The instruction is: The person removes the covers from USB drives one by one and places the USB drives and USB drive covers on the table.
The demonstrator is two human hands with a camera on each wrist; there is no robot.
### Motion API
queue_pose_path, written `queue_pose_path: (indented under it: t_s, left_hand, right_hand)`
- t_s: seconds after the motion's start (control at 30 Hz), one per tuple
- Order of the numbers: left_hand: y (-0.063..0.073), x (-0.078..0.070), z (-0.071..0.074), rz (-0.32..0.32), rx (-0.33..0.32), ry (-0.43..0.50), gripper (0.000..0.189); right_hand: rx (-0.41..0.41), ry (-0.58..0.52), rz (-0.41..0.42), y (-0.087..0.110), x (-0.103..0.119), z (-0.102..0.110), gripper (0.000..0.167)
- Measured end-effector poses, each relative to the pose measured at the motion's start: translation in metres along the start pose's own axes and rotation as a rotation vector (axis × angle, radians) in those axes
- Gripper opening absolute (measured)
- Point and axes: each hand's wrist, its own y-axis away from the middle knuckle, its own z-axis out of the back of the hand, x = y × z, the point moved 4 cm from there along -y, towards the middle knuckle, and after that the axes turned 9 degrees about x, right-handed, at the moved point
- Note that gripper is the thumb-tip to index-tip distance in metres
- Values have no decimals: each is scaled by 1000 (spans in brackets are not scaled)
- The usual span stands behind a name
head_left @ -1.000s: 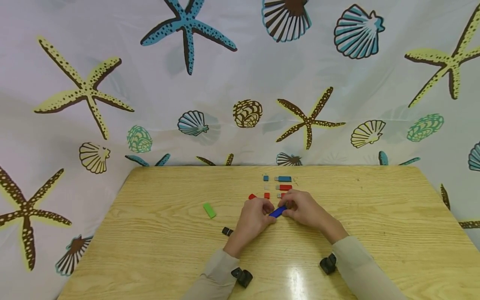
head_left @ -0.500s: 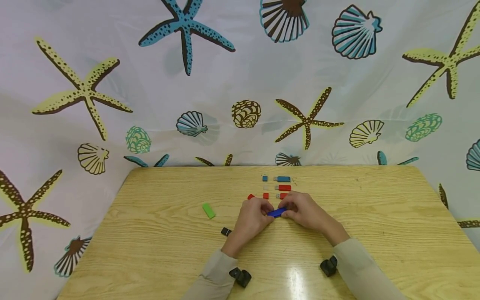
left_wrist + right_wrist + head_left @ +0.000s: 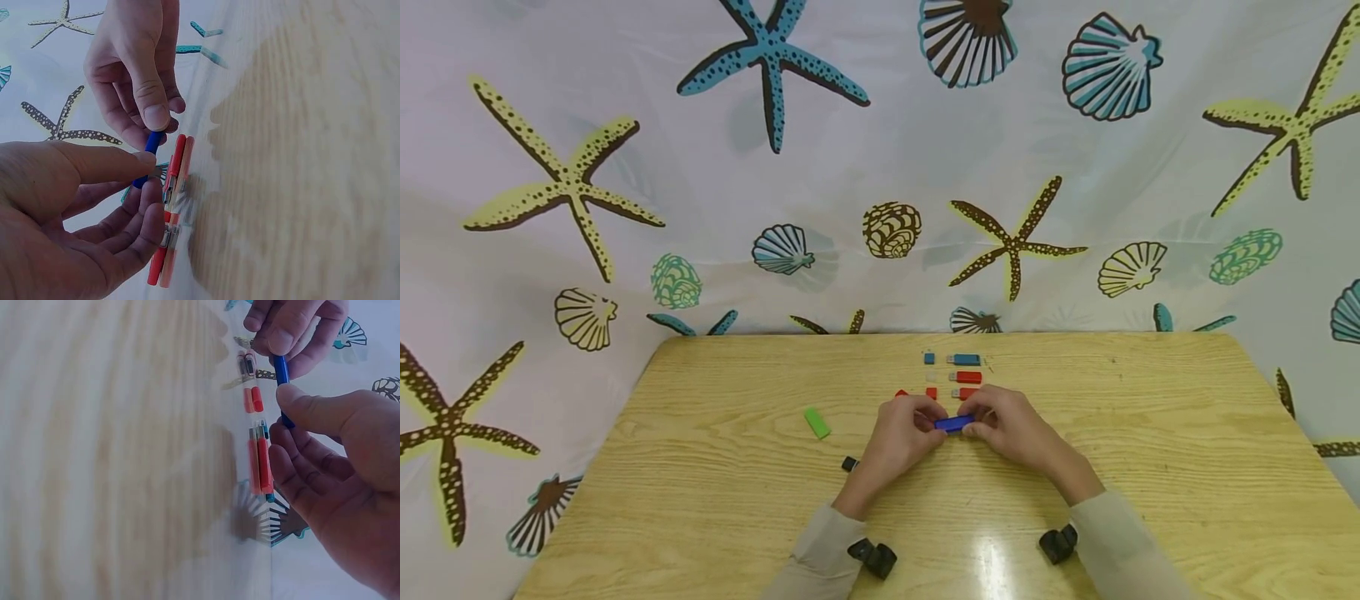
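Note:
A blue USB stick (image 3: 953, 425) is held between both hands above the table, nearly level from side to side, with no metal plug showing. My left hand (image 3: 898, 435) pinches its left end between thumb and fingers. At the other end, my right hand (image 3: 1017, 427) pinches it the same way. The left wrist view shows the blue stick (image 3: 152, 142) between the left thumb (image 3: 119, 161) and the right thumb (image 3: 150, 100). In the right wrist view the blue stick (image 3: 282, 370) is partly covered by the thumbs.
Behind the hands lie a teal USB stick (image 3: 966, 360), red USB sticks (image 3: 968, 377) and small caps, one blue (image 3: 929, 358) and one red (image 3: 931, 392). A green stick (image 3: 817, 422) lies left. A black one (image 3: 849, 464) is partly behind the left wrist. A patterned curtain (image 3: 842, 167) hangs behind the table.
The blue USB stick has turned from a slant to nearly level while both hands keep hold of its ends. The left forearm has shifted slightly left; the other sticks have stayed put.

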Motion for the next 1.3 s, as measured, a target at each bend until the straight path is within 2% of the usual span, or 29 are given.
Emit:
queue_pose_path:
  t_s: [0.47, 0.8, 1.3]
  left_hand:
    - [8, 2, 5, -104, -39, 153, 14]
    - [11, 4, 5, -118, -16, 291, 14]
    - [18, 1, 10, -118, -39, 291, 13]
  right_hand:
    - [-87, -63, 18, 8, 7, -2, 21]
    - [-139, -85, 23, 13, 12, -1, 23]
    - [-166, -96, 92, 17, 24, 0, 19]
